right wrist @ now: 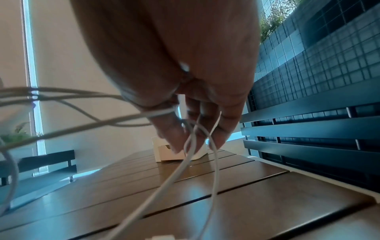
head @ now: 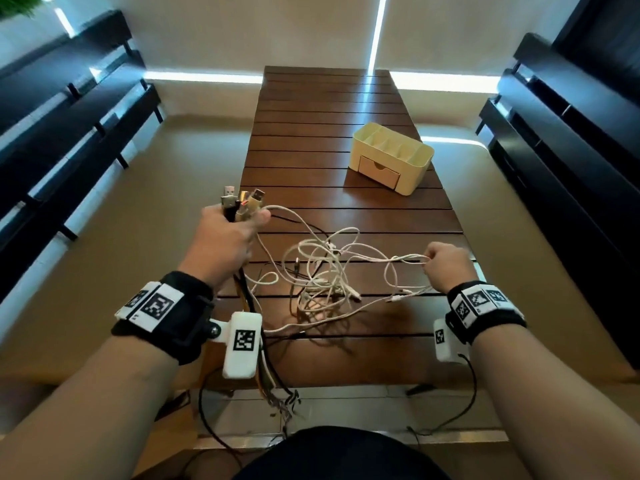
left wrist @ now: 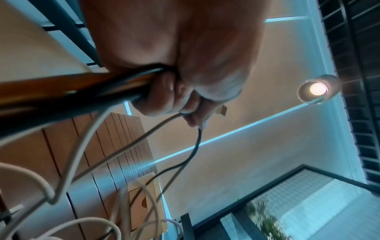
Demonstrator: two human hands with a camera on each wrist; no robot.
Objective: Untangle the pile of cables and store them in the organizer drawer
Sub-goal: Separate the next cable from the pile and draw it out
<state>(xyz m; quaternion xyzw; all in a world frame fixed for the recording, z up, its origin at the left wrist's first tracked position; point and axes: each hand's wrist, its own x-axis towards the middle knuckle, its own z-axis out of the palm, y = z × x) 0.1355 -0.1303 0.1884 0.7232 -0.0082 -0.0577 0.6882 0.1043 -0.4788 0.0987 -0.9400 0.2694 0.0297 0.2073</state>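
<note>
My left hand (head: 231, 233) grips a bundle of cable ends (head: 242, 202), their USB plugs sticking up above the fist; the cords trail down past my wrist and off the table's near edge. In the left wrist view the left hand (left wrist: 180, 97) is curled round dark and white cords (left wrist: 115, 84). A tangle of white cables (head: 325, 271) lies on the table between both hands. My right hand (head: 446, 265) pinches white strands of that tangle, pulled out to the right; the right wrist view shows its fingers (right wrist: 180, 134) with white cables (right wrist: 191, 146) looped through them. The cream organizer (head: 393, 157) stands beyond, its drawer (head: 379, 171) closed.
The dark slatted wooden table (head: 329, 109) runs away from me. Black benches stand on the left (head: 69, 109) and the right (head: 571, 140) of it. Thin black leads (head: 207, 410) hang from the wrist cameras below the table's near edge.
</note>
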